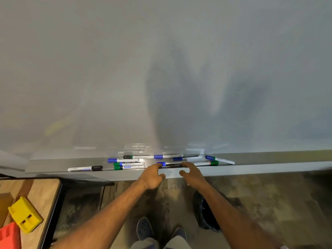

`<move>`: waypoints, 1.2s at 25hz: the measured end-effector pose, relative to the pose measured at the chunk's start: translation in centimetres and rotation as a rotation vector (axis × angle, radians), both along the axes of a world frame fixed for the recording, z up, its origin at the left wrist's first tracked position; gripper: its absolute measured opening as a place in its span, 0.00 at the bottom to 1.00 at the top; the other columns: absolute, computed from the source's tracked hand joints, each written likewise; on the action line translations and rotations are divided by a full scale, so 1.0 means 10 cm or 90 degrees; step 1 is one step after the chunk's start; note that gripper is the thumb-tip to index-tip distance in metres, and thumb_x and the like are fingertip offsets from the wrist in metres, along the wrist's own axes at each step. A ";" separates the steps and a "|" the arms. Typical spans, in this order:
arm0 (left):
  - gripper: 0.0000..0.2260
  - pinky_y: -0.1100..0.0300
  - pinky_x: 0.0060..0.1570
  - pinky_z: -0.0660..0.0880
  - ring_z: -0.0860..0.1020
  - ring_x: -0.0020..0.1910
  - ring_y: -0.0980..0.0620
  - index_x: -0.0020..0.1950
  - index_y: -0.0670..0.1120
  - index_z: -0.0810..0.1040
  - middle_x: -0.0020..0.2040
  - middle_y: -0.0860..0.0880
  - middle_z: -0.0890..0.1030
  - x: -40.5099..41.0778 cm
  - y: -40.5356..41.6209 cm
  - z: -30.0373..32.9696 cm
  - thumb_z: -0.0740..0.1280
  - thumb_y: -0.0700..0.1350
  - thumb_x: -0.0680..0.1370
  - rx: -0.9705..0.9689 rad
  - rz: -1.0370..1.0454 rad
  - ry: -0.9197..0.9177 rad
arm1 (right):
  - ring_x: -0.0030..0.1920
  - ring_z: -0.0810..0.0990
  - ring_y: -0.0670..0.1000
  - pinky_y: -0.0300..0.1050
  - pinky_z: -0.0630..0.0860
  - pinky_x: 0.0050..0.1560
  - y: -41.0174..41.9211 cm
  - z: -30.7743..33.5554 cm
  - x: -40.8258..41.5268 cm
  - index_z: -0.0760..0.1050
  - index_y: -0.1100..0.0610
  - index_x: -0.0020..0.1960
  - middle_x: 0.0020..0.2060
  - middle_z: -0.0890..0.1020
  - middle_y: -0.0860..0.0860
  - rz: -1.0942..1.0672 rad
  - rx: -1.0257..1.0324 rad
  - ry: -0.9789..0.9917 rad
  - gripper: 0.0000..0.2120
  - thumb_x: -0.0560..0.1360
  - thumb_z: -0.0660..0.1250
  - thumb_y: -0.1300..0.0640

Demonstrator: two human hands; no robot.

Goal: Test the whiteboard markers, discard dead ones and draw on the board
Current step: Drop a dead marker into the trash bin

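1. Board (107, 69) shows no ink anywhere I can see, so by my read nothing's tested or drawn yet – task at the very start.
2. Markers all lie capped in the tray (269, 168) under the board: blue, green, black caps, approx. nine, some overlapping.
3. Both hands are at the tray's front edge, on the blue-capped marker (170, 164) w/ dark barrel.
4. Left grip (152, 177): fingertips on the blue cap end, thumb apart below; not closed round it yet.
5. Right grip (192, 172): fingers reach over the barrel's other end, thumb apart; can't tell if it's pinching.
6. Left to do, I judge: uncap, scribble test, repeat per marker, bin dead ones, then draw.
7. Dark bin-like thing (204, 212) on the floor by my right arm – prob. for discards.
8. Counter (45, 191) at left holds a yellow block (25, 214).
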State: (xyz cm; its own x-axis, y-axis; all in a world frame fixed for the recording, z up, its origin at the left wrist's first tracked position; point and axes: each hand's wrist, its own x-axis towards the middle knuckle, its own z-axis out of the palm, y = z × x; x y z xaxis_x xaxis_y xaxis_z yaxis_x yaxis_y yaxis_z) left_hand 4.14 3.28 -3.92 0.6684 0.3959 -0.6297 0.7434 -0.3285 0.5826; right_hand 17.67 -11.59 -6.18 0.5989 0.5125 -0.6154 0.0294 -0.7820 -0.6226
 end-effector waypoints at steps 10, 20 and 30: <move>0.11 0.59 0.54 0.76 0.77 0.47 0.54 0.60 0.47 0.79 0.53 0.49 0.80 0.07 0.10 0.36 0.71 0.41 0.78 0.056 0.212 -0.159 | 0.44 0.83 0.55 0.46 0.82 0.42 -0.01 0.53 0.20 0.80 0.61 0.58 0.47 0.83 0.57 -0.396 0.282 0.213 0.11 0.77 0.69 0.66; 0.03 0.65 0.37 0.68 0.70 0.33 0.60 0.48 0.48 0.84 0.35 0.54 0.75 0.12 0.14 1.83 0.72 0.42 0.77 0.113 0.030 -0.428 | 0.38 0.79 0.52 0.46 0.77 0.37 -0.08 2.05 0.37 0.80 0.60 0.60 0.42 0.81 0.57 -0.059 0.479 0.296 0.11 0.79 0.66 0.60; 0.07 0.63 0.41 0.74 0.77 0.42 0.57 0.57 0.57 0.76 0.43 0.59 0.79 0.20 -0.11 3.55 0.62 0.55 0.82 0.435 -0.171 -0.605 | 0.35 0.79 0.55 0.47 0.79 0.37 -0.07 3.85 0.09 0.81 0.58 0.53 0.38 0.84 0.57 0.090 0.694 -0.145 0.07 0.80 0.66 0.64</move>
